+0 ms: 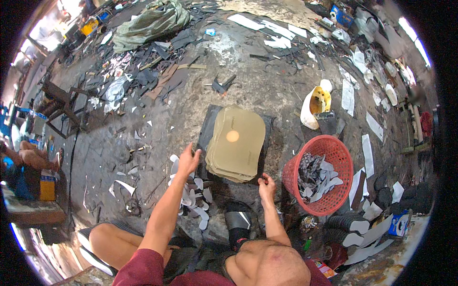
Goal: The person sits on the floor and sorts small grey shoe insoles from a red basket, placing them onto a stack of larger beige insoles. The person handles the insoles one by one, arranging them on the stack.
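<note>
A stack of tan sheets with rounded corners lies on a dark flat slab in front of me. Its top sheet bears a pale orange round spot, and the lower layers stick out unevenly at the left and near edges. My left hand is beside the stack's left edge, fingers apart, with nothing in it. By the near right corner, my right hand has its fingers bent and slightly apart, and I see nothing held in it. Grey-white cut pieces are scattered on the floor under my left forearm.
A red perforated basket holding grey cut pieces stands to the right. Beyond it lies a cut-open white container, yellowish inside. Dark scraps and a grey-green sack spread across the far left. A dark metal frame stands left.
</note>
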The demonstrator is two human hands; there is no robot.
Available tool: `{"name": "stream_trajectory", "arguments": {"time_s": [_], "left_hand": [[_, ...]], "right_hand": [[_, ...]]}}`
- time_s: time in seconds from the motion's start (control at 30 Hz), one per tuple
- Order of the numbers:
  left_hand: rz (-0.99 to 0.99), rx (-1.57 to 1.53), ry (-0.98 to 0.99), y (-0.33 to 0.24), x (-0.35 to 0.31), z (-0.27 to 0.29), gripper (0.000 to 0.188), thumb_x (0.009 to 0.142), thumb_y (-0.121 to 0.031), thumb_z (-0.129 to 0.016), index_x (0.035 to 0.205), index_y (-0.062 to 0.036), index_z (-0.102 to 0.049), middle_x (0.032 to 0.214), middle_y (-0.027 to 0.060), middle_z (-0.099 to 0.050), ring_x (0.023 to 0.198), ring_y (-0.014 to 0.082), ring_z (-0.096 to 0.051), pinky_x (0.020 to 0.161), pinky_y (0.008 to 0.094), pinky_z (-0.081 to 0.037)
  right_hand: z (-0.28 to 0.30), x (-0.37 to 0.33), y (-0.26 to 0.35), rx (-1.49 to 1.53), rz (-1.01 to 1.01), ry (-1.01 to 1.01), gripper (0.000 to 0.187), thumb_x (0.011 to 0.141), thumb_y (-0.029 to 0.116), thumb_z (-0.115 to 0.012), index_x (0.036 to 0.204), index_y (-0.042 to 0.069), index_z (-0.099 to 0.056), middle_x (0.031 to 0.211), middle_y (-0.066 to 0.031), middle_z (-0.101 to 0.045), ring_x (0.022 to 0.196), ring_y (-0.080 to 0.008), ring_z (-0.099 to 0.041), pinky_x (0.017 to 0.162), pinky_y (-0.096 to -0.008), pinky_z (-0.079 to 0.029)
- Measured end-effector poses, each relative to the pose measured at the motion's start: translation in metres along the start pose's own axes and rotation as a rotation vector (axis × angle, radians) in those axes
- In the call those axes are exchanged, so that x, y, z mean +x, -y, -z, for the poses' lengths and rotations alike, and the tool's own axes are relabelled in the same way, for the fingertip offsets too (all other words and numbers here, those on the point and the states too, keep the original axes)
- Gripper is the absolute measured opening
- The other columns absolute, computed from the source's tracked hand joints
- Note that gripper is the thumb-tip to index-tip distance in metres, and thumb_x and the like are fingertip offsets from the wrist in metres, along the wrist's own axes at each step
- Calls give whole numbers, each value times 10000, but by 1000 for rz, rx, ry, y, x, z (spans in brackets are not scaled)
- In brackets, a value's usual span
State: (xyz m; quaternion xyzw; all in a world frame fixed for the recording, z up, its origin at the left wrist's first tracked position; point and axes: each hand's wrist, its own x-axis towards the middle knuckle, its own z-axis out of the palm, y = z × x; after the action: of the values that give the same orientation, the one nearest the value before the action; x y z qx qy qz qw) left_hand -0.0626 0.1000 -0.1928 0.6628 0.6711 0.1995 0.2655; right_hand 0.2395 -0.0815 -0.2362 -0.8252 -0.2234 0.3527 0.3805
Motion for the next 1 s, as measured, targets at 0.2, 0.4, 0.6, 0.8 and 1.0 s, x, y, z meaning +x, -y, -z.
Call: {"name": "stream_trajectory", "arguments": {"time_s": [0.2, 0.4, 0.6, 0.8, 1.0], "left_hand": [[20, 29, -65, -8, -26, -40, 604, 975, -210, -557, 1508, 41, -423, 1159, 374, -659, 1091, 512, -637, 955, 572, -483], [55, -129, -35, -3, -50, -18, 616, 923, -137, -562, 1506, 18, -437, 1215, 344, -660, 1138, 512, -630, 1003, 535, -496], [-40, 259, -139, 47, -49, 3, 596, 872, -97, -601, 1453, 15, -524, 1478, 302, -524, 1408, 467, -459, 1183, 467, -378], [4, 225, -27, 84, -46, 25, 359, 817, -42, -639, 1165, -71, -723, 1203, 208, -688, 1145, 403, -631, 989, 481, -509], [-70, 122, -116, 73, -56, 38, 375, 746, 8, -672, 1104, -71, -748, 977, 158, -705, 924, 361, -687, 835, 459, -555]], "right_hand": [[18, 0, 4, -78, 167, 22, 440, 875, 54, -753, 1310, 29, -697, 1027, -117, -722, 906, -200, -671, 864, -342, -534], [70, -81, 75, -427, 771, -53, 350, 860, 70, -754, 1210, 60, -750, 1097, -150, -756, 973, -314, -720, 907, -397, -568], [173, -136, 151, -1027, 1061, -528, 393, 818, 150, -785, 1208, 155, -730, 1138, -36, -751, 1034, -318, -710, 970, -420, -539], [248, -89, 127, -918, 775, -431, 177, 844, 151, -752, 1006, 101, -700, 897, -81, -691, 823, -320, -679, 714, -462, -496], [282, -59, 120, -963, 710, -341, 328, 809, 162, -806, 1106, 61, -714, 1284, -106, -637, 1204, -349, -574, 962, -450, -512]]}}
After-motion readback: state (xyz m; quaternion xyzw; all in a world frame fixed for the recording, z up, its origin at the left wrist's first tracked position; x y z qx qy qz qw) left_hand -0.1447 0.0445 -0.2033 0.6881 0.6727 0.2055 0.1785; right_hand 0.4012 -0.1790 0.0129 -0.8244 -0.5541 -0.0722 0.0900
